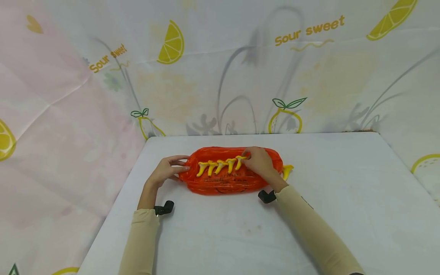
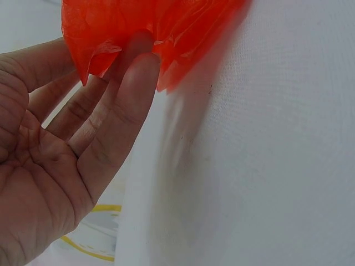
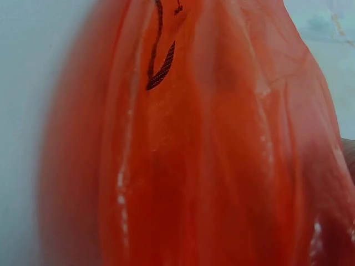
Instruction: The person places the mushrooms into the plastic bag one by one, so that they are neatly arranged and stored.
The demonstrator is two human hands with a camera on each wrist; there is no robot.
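Observation:
A red plastic bag [image 1: 227, 187] lies lengthwise on the white table, puffed up, with dark printing on its near side. On top of it, several small yellow-and-white banana-shaped pieces [image 1: 220, 165] stand in a row, with flared tops. My right hand [image 1: 259, 162] reaches over the bag and pinches the top of the rightmost piece [image 1: 238, 163] in that row. At the bag's left end, my left hand [image 1: 165, 170] holds the plastic; the left wrist view shows its fingers [image 2: 119, 119] around the crumpled edge. The red plastic [image 3: 222, 155] fills most of the right wrist view, where the right hand's fingers are hidden.
Another yellow piece [image 1: 287, 172] lies at the bag's right end. The white table [image 1: 220, 236] extends to a printed lemon-pattern cloth [image 1: 206, 88] hanging behind it. Dark wrist cameras [image 1: 165, 207] sit by both sleeves.

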